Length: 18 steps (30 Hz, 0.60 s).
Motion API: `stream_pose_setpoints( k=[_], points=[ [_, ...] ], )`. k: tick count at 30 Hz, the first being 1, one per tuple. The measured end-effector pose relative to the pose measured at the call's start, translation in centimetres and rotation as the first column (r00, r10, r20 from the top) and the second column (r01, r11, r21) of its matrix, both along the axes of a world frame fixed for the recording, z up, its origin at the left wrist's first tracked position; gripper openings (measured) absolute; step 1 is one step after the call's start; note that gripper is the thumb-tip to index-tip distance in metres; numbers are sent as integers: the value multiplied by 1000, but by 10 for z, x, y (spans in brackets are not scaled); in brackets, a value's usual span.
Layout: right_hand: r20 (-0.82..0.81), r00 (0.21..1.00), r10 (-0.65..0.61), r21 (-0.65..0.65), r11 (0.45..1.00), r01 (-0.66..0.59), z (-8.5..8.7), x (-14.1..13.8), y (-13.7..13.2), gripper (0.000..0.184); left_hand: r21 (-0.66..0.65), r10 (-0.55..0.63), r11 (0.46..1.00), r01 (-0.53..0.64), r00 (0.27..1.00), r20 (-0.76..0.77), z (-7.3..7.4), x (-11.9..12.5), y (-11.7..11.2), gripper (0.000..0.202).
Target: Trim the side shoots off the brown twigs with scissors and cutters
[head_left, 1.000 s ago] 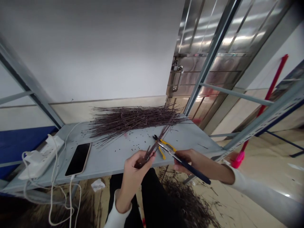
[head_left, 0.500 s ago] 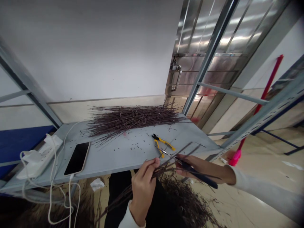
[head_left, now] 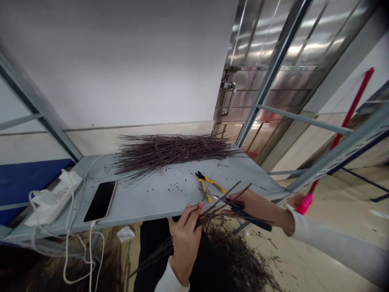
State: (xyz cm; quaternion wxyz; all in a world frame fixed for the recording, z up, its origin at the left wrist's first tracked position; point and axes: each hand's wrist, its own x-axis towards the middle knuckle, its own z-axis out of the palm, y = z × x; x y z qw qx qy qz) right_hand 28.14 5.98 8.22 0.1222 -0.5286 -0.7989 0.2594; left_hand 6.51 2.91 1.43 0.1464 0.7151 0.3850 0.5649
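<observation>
While L hand (head_left: 186, 247) pinches twigs (head_left: 204, 219), yellow pliers (head_left: 213, 185) lie just beyond.

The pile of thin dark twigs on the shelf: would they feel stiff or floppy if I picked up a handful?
The twigs are probably fairly stiff: they lie straight, and those in the left hand stick out without drooping. They look thin, so likely light. They may also be brittle, since small dark bits are scattered over the metal shelf.

I see rough, matt dark-brown twigs (head_left: 173, 152) on a smooth grey painted-metal shelf (head_left: 136, 202), near yellow plastic-handled steel pliers (head_left: 212, 183), a glossy black glass-fronted phone (head_left: 100, 201), and a polished stainless-steel door (head_left: 252, 40).
</observation>
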Motion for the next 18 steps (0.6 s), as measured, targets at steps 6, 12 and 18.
stream_pose_setpoints(
  k=[6, 12, 18],
  points=[
    [57, 998, -23, -85, 996, 28, 14, 1, -5, 39, -433, -92, 885, 172, 975, 200, 22, -13, 11, 12],
    [-46, 999, 18, -24, 1000, -19, 14, -17, -6, 31, -688, -115, 548, 475, 858, 500, 40, -29, 25, 30],
    [-121, 992, 45, 32, 999, -42, 8, -33, 3, 36, -657, -81, 498, 566, 784, 615, 45, -38, 27, 31]
  ],
)
